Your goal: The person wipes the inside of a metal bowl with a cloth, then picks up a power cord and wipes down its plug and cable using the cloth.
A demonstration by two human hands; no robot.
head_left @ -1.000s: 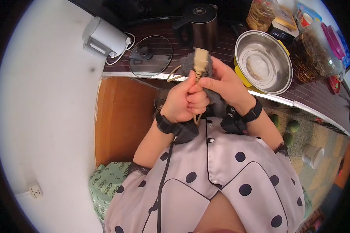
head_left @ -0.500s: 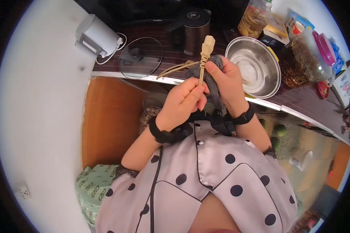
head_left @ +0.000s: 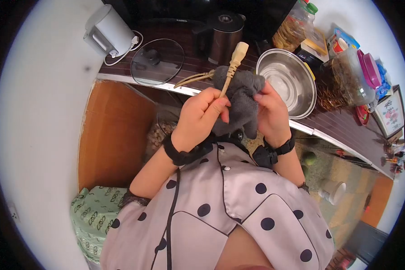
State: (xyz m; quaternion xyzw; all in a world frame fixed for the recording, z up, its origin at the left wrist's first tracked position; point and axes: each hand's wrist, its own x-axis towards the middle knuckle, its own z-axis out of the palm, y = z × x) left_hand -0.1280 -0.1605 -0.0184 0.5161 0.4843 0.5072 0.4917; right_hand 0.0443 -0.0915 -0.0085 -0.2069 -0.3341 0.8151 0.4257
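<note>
A beige power cord (head_left: 233, 65) is pinched in my left hand (head_left: 198, 116), just below its connector, which points up and away from me. Behind the connector, a looped part of the cord stretches left over the counter's edge. My right hand (head_left: 274, 112) grips a dark grey cloth (head_left: 243, 96) by its right side, thumb on top. The fabric hangs bunched between both hands, close to the cord. Part of my left fingers is hidden behind the cord and cloth.
On the dark counter (head_left: 195, 72) stand a glass lid (head_left: 157, 63), a white kettle (head_left: 110, 33), a dark pitcher (head_left: 225, 38) and a steel basin (head_left: 285, 83). Jars, including one with a purple lid (head_left: 369, 69), crowd the right. Beneath hangs an orange-brown panel (head_left: 114, 130).
My right hand has come off the connector's neck and moved right and down with the cloth, which is now spread wider. The cord tilts more, still in my left hand.
</note>
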